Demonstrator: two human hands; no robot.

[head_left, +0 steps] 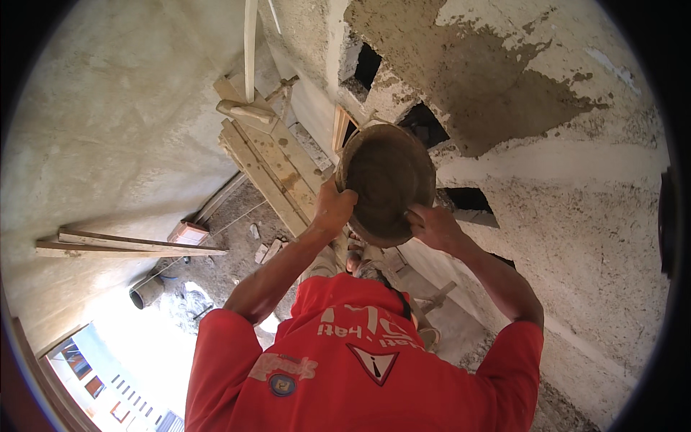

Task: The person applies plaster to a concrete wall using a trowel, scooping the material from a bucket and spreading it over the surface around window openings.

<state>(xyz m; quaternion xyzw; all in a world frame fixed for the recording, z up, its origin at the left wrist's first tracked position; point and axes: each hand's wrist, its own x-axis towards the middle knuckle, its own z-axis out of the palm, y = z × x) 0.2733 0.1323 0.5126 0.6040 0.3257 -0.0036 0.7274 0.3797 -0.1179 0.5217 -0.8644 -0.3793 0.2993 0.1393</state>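
Neither of my hands shows in the head view. Below me stands a person in a red printed shirt [360, 360], seen from above and behind. This person's two hands [333, 207] [434, 227] hold up a round, mortar-stained pan [387, 176] by its rim, raised over their head toward me. The pan's inside is dark brown; whether it holds mortar or is only coated I cannot tell.
A rough wall [576, 216] with a darker wet plaster patch [489, 86] and several square holes [367, 65] fills the right. Stacked wooden planks [266, 158] lean below the pan. A long plank [122, 245], a brick [188, 232] and a pipe end [146, 291] lie left.
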